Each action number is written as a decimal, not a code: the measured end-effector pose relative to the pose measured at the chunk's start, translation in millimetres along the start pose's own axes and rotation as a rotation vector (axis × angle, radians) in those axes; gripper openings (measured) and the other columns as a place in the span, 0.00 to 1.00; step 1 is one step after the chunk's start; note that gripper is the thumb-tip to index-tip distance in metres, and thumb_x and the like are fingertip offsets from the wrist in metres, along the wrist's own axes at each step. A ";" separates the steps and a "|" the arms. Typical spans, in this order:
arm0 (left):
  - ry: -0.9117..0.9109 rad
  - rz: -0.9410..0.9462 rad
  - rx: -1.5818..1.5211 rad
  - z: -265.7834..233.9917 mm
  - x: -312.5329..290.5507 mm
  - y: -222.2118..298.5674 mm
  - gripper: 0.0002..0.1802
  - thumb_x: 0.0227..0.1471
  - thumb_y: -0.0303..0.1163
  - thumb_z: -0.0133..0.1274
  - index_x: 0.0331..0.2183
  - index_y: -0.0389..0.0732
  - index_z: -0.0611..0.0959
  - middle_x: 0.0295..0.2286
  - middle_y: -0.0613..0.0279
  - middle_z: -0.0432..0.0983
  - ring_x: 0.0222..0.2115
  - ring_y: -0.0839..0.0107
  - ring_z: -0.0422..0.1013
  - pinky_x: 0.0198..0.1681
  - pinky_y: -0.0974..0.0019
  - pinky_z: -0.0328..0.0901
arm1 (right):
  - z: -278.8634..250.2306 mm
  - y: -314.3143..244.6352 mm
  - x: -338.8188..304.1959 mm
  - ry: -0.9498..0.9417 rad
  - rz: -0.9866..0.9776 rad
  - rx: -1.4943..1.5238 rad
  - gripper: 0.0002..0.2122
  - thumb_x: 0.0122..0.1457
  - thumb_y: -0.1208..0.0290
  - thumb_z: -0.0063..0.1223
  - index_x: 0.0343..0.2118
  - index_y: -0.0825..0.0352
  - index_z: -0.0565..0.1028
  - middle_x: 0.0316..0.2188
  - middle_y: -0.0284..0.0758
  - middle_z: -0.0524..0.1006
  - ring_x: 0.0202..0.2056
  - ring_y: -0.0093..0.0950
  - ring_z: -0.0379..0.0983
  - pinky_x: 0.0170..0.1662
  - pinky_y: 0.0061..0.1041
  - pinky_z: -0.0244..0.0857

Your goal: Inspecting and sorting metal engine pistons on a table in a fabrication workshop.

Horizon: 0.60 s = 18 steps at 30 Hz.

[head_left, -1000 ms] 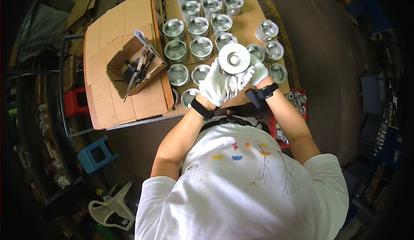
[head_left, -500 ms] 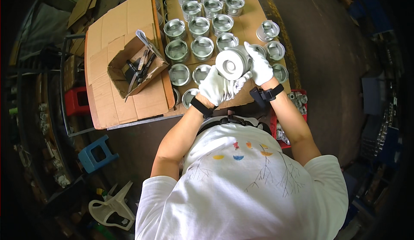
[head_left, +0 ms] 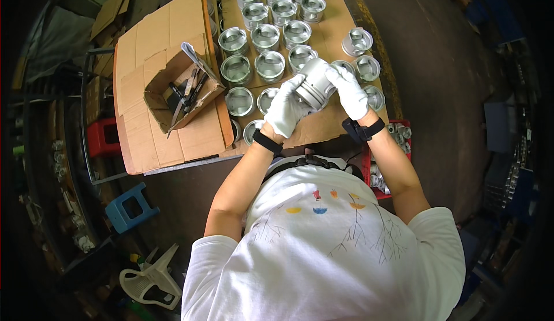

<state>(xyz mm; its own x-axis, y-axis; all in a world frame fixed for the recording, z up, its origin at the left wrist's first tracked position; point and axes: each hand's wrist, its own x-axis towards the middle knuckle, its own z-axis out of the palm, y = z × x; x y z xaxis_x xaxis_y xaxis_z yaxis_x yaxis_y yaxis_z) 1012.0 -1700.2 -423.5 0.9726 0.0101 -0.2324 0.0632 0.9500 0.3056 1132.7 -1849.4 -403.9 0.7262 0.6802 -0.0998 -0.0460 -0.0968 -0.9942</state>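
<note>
A silver engine piston (head_left: 315, 84) is held tilted above the near part of the cardboard-covered table, its grooved side showing. My left hand (head_left: 287, 107), in a white glove, is closed on its lower left side. Gloved as well, my right hand (head_left: 350, 92) grips it from the right, with fingers on its upper edge. Rows of similar pistons (head_left: 270, 65) stand on the cardboard sheet (head_left: 332, 38) beyond and beside my hands. A few more, such as the piston (head_left: 367, 68), stand at the right edge.
On the left, an open cardboard box (head_left: 158, 99) with dark tools rests on stacked cardboard (head_left: 138, 55). A red crate (head_left: 411, 129) of metal parts stands right of my body. Blue stool (head_left: 131, 207), beige chair (head_left: 151, 278) and red stool (head_left: 103, 137) are at the left.
The piston has been turned: its round end faced up toward me before, and now its grooved side shows. Both hands have shifted their hold around it.
</note>
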 end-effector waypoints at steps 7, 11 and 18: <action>-0.115 -0.163 -0.277 -2.2 -8.5 13.3 0.34 0.61 0.50 0.49 0.61 0.40 0.66 0.56 0.48 0.68 0.54 0.49 0.69 0.49 0.41 0.72 | -18.9 -33.1 5.0 -0.267 -0.208 -0.935 0.11 0.61 0.68 0.55 0.41 0.66 0.83 0.33 0.38 0.81 0.41 0.31 0.74 0.47 0.30 0.66; -0.037 -0.143 -0.213 -1.5 -7.4 6.8 0.36 0.59 0.54 0.49 0.60 0.42 0.67 0.55 0.48 0.69 0.52 0.50 0.70 0.43 0.41 0.75 | -18.5 -15.2 0.4 -0.200 -0.325 -0.670 0.10 0.61 0.70 0.54 0.37 0.68 0.84 0.30 0.38 0.82 0.36 0.32 0.75 0.42 0.28 0.67; 0.141 -0.174 0.097 -14.5 -1.4 -1.5 0.30 0.56 0.53 0.53 0.56 0.48 0.73 0.51 0.59 0.74 0.49 0.57 0.73 0.38 0.44 0.74 | -7.7 -6.6 2.4 -0.173 -0.082 -0.255 0.14 0.65 0.70 0.49 0.49 0.69 0.80 0.38 0.40 0.83 0.38 0.25 0.76 0.45 0.25 0.67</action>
<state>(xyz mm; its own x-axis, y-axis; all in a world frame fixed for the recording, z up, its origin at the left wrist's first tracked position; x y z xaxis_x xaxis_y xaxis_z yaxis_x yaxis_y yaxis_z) 1007.2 -1697.0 -437.0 0.9048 -0.1016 -0.4135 0.2549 0.9071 0.3350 1140.1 -1852.8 -397.2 0.5918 0.8047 -0.0463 0.1976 -0.2005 -0.9596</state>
